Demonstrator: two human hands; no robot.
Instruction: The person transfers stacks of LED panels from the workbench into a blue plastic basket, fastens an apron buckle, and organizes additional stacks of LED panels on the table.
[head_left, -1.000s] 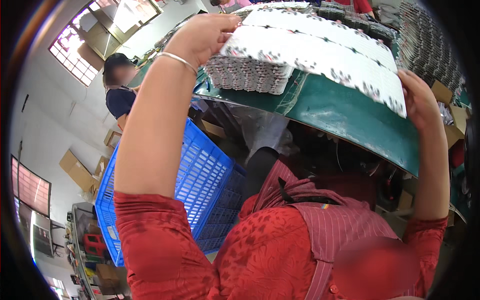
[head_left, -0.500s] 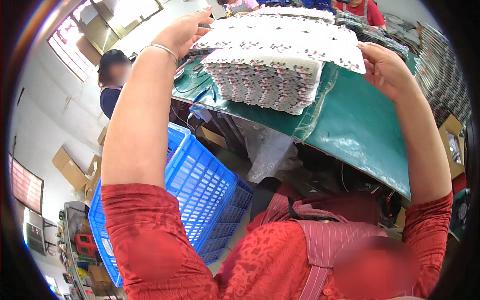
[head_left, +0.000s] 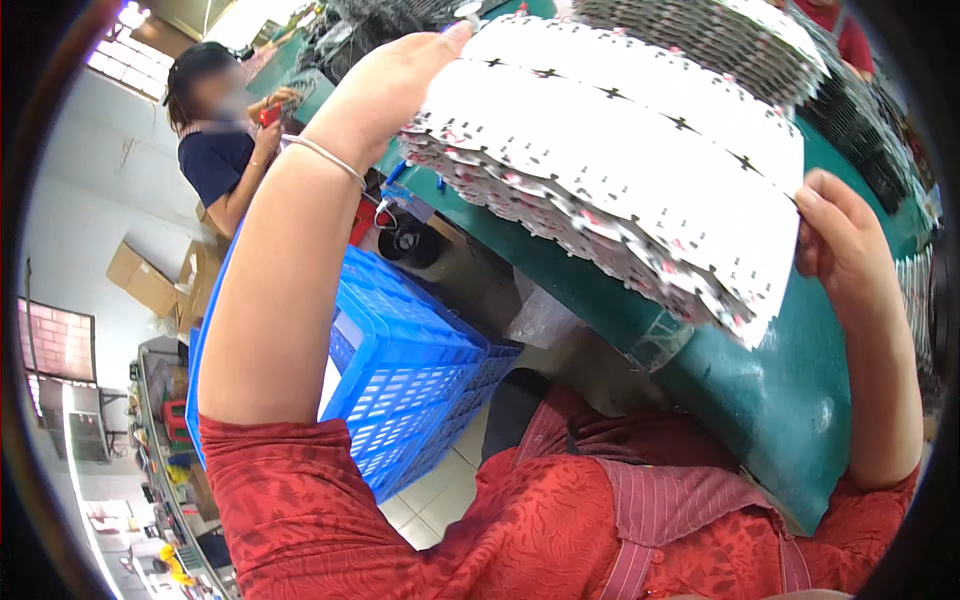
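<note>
A large white sheet (head_left: 625,125) with rows of small black and red marks or parts lies over a thick stack of similar sheets (head_left: 560,215) on the green table. My left hand (head_left: 405,85), with a bangle on the wrist, holds the sheet's left end, its fingertips partly hidden behind it. At the opposite end, my right hand (head_left: 840,225) pinches the right edge between thumb and fingers. The near side of the stack shows many uneven layers. What the small marks are made of I cannot tell.
Another stack of sheets (head_left: 710,40) stands behind on the green table (head_left: 760,400). Blue plastic crates (head_left: 420,400) are on the floor below my left arm. A person in dark clothes (head_left: 215,150) works at the far left, holding something red. Cardboard boxes (head_left: 150,280) lie beyond.
My view has turned and come closer to the stack. The sheet now lies lower over the pile, with both hands still at its ends; my right hand has come down.
</note>
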